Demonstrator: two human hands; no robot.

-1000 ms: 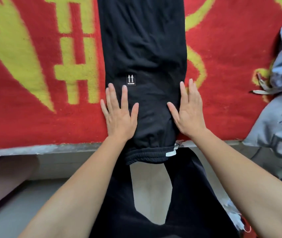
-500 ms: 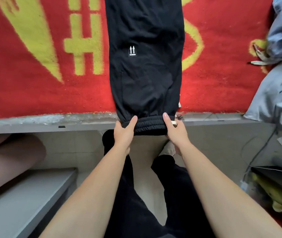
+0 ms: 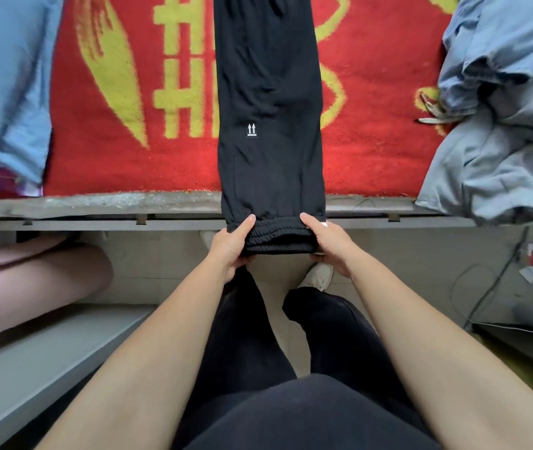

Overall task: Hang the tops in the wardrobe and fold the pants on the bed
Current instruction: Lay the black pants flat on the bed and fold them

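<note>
Black pants (image 3: 268,102) lie stretched lengthwise across the red and yellow blanket (image 3: 103,151) of the bed, a small white arrow label on the fabric. Their ribbed cuff end hangs just over the bed's front edge. My left hand (image 3: 230,246) grips the cuff's left corner, thumb on top. My right hand (image 3: 329,242) grips the right corner the same way. The far end of the pants runs out of the top of the view.
A heap of grey-blue clothes (image 3: 499,125) lies on the bed at the right, partly over the edge. A light blue cloth (image 3: 5,86) covers the left. The grey bed rail (image 3: 96,216) runs across. A cable (image 3: 486,287) trails on the floor at right.
My hands left the flat pants, slid down to the cuff and took hold of its two corners. The view pulled back, so more of the bed shows.
</note>
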